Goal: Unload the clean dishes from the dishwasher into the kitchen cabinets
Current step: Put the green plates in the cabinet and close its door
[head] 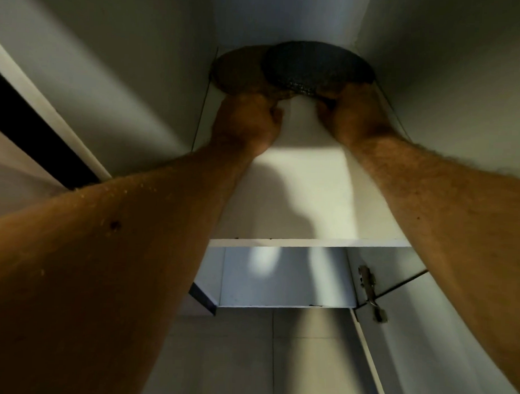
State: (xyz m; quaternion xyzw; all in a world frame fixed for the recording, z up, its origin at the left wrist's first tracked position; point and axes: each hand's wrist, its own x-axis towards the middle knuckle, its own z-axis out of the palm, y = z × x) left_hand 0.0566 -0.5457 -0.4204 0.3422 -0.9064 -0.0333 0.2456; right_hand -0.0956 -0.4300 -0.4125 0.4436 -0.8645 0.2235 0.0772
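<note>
Both my arms reach up into the white cabinet [311, 198]. My left hand [249, 120] curls its fingers on the near rim of a brown plate [236, 69] at the back of the shelf. My right hand [353, 111] grips the near edge of a dark plate [316, 66] that overlaps the brown one on the right. A metal hinge [370, 292] sits below.

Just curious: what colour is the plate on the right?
Dark grey plate, speckled at its rim; head view.

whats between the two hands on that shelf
Only bare white shelf in the head view. Left hand grips the brown plate; right hand grips the dark plate.
</note>
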